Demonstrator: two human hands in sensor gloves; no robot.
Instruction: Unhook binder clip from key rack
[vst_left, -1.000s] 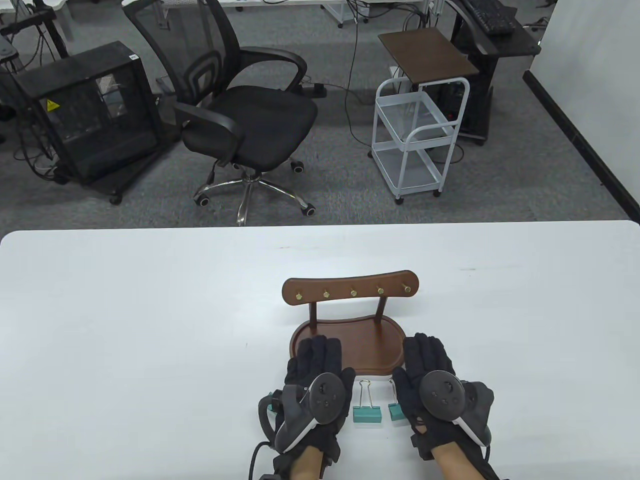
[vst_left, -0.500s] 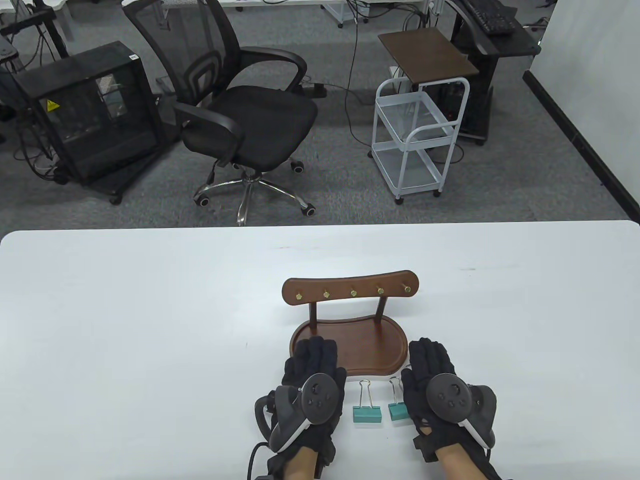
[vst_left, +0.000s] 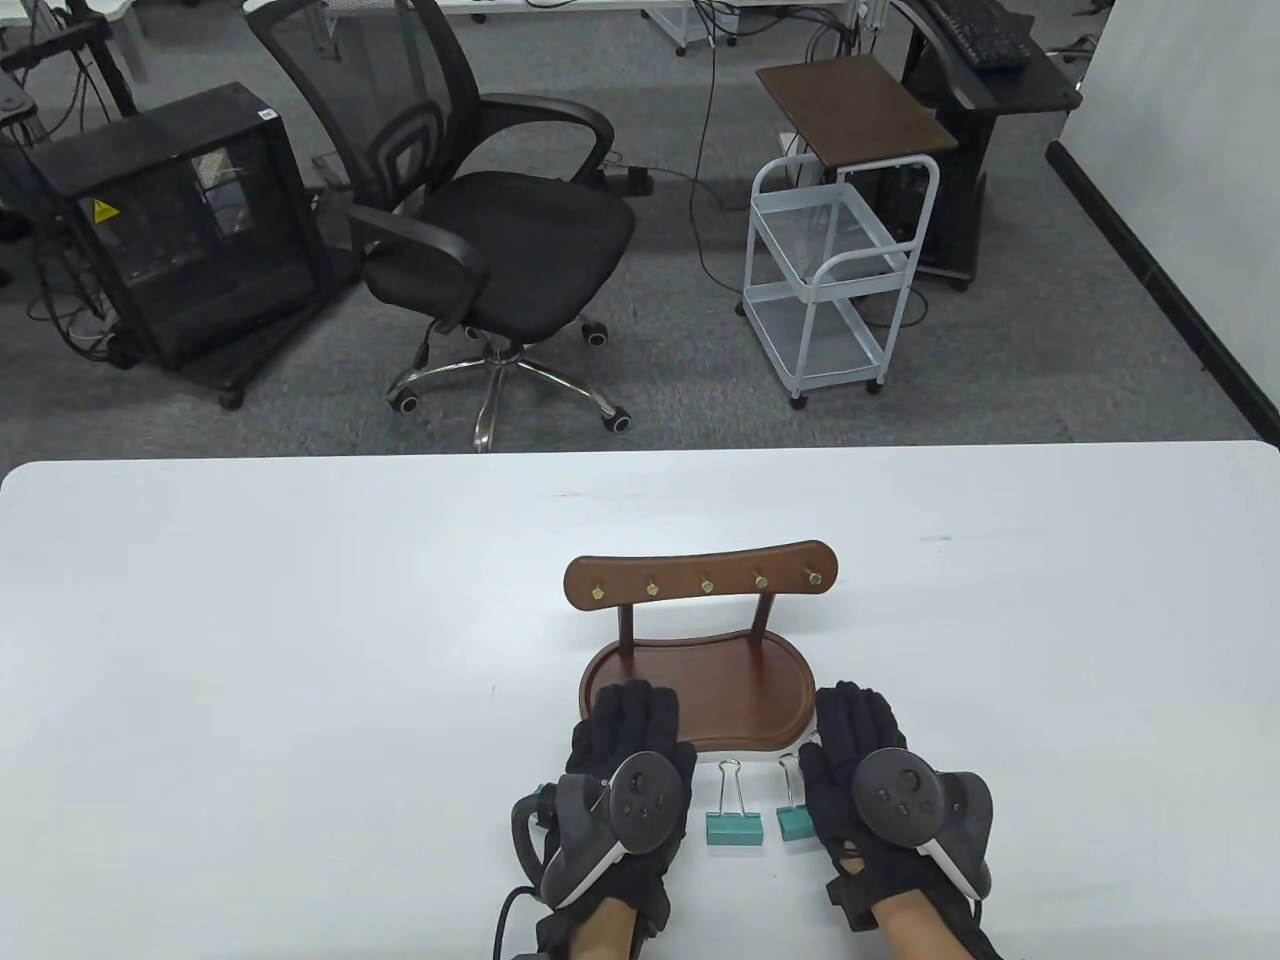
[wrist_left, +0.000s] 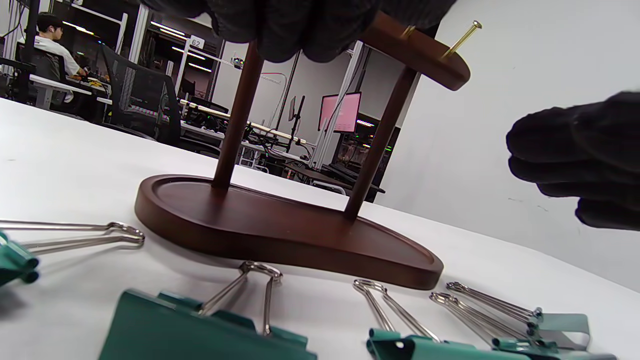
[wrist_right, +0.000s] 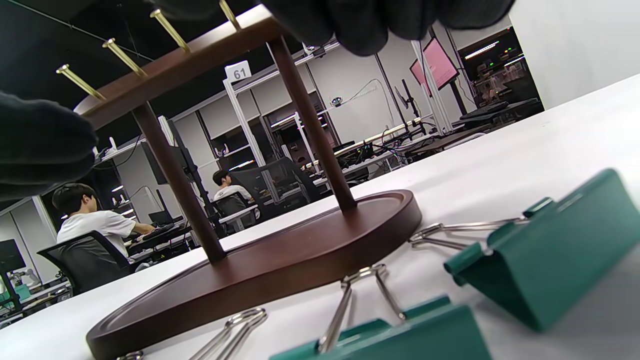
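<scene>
Both hands have been drawn slightly back toward the near table edge since a second ago, the left hand (vst_left: 628, 775) no longer reaching as far over the base of the key rack (vst_left: 700, 640), while rack and clips are unchanged. One wooden key rack is seen on the white table (vst_left: 250, 620), with five brass pegs (vst_left: 706, 584) counted along its curved top bar, all bare. In the table view two teal binder clips are counted just in front of the rack's base: one binder clip (vst_left: 734, 815) between the hands and a second clip (vst_left: 795, 810) partly covered by the right hand (vst_left: 865, 765). More clips are shown in the wrist views, at least four in the left wrist view, among them a near clip (wrist_left: 210, 325), and three in the right wrist view, among them a large clip (wrist_right: 545, 250). Each clip lies flat, its long axis running toward the rack, wire handles pointed at the base and teal body toward the person. Both hands are laid palm down on either side of the rack's front edge, fingers extended together toward the rack, nothing being gripped; trackers are seen on their backs. Whether the fingertips touch the base cannot be told.
</scene>
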